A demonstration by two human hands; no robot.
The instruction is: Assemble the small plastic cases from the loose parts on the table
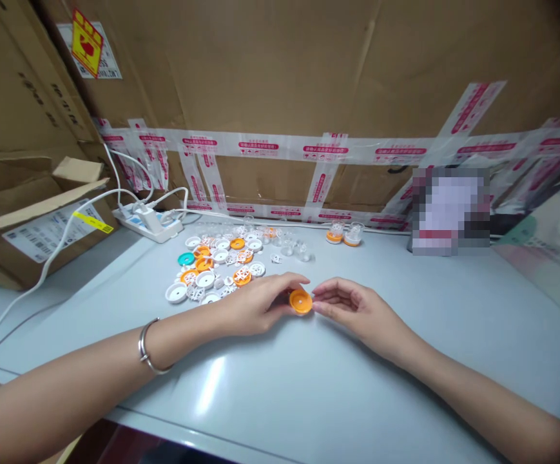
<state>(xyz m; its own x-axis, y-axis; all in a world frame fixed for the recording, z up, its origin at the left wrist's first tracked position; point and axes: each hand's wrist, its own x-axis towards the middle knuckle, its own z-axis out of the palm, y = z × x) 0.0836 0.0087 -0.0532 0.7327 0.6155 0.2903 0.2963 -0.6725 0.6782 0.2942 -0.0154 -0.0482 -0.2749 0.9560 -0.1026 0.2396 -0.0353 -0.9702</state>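
An orange round plastic cap (301, 301) with a small light centre is held just above the table. My left hand (255, 303) grips its left side between thumb and fingers. At its right edge are the thumb and fingertips of my right hand (352, 306), closed in a pinch against the rim. Left of my hands lies a loose pile of parts: white round caps (205, 279), orange caps (241, 276), a teal cap (185, 258) and white openwork pieces (195, 292). Clear plastic domes (303, 251) lie behind it.
Two clear-topped pieces with orange bases (334, 233) stand at the back. A white power strip (151, 222) with cables and an open cardboard box (33, 219) are on the left. A large taped carton (270, 71) walls the back; a pixelated object (448, 212) stands right.
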